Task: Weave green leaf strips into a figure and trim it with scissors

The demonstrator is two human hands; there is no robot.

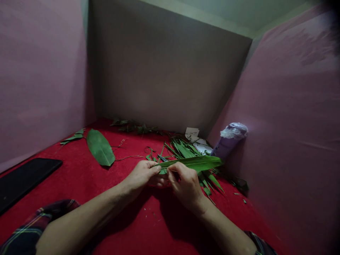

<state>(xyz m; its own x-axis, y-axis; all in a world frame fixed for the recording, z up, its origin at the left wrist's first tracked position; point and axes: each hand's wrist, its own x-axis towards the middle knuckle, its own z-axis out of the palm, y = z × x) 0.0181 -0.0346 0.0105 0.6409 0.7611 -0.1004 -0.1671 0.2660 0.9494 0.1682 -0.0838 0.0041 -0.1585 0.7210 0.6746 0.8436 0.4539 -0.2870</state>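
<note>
A long green leaf (200, 163) is held up between my hands above the red cloth (127, 226), its free end reaching to the right. My left hand (146, 174) grips its left end, thumb on top and fingers beneath. My right hand (186, 180) pinches at the lower edge of the leaf close to my left thumb; the fingertips partly hide what they pinch. Just behind lies a pile of narrow green leaves (183, 148), with a dark pointed tool (162, 158) partly showing at its left.
A broad leaf (100, 147) lies at the left, near a flat black object (26, 179). Leafy sprigs (140, 128) line the back wall. A purple container with clear plastic on top (227, 141) stands by the right wall, near a white card (191, 132).
</note>
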